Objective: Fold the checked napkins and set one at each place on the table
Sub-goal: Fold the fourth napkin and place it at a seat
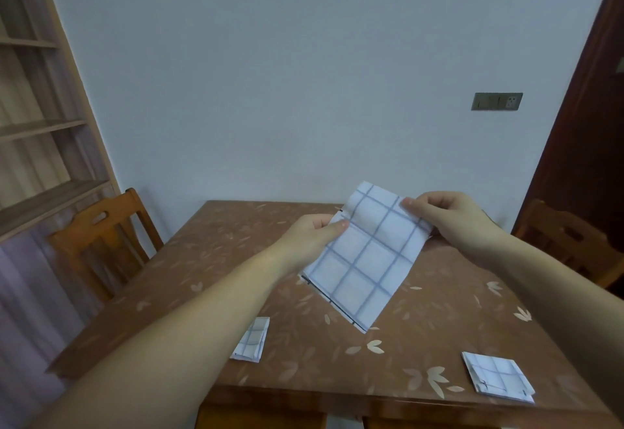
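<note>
A white napkin with blue checks hangs in the air above the brown leaf-patterned table, folded into a long strip. My left hand pinches its left edge between thumb and fingers. My right hand pinches its upper right edge. The top of the strip curls over between the two hands. Two folded checked napkins lie flat on the table: one near the front left, partly behind my left forearm, and one at the front right corner.
A wooden chair stands at the table's left side and another chair at its right. Shelves line the left wall. A dark door frame rises on the right. The table's far edge meets the pale wall.
</note>
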A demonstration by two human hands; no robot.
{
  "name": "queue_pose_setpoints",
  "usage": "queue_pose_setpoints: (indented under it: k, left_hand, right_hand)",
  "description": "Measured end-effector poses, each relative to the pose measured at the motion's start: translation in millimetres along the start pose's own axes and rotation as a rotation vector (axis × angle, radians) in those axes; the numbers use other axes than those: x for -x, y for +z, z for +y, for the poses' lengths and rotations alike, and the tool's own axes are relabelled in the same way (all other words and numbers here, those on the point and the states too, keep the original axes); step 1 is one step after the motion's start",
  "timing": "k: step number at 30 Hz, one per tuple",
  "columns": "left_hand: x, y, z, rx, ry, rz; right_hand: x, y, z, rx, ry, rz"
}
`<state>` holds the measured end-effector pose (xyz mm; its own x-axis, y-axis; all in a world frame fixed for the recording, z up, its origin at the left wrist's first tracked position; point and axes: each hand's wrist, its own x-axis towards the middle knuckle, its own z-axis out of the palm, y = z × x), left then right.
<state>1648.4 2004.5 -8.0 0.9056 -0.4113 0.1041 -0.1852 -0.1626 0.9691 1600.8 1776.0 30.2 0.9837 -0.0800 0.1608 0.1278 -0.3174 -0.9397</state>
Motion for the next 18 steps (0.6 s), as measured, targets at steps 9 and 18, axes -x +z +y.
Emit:
queue_pose_setpoints:
  k: [9,18]
  left_hand:
    - [-2.0,8.6,-1.2,-0.004,0.044,0.08]
    - [-2.9,12.5,-3.3,0.046,0.054,0.198]
  right_hand:
    - [1.4,1.1,1.9,-0.261,0.066,0.193]
    - [25.0,22.3,22.0,-0.155,0.283,-0.186]
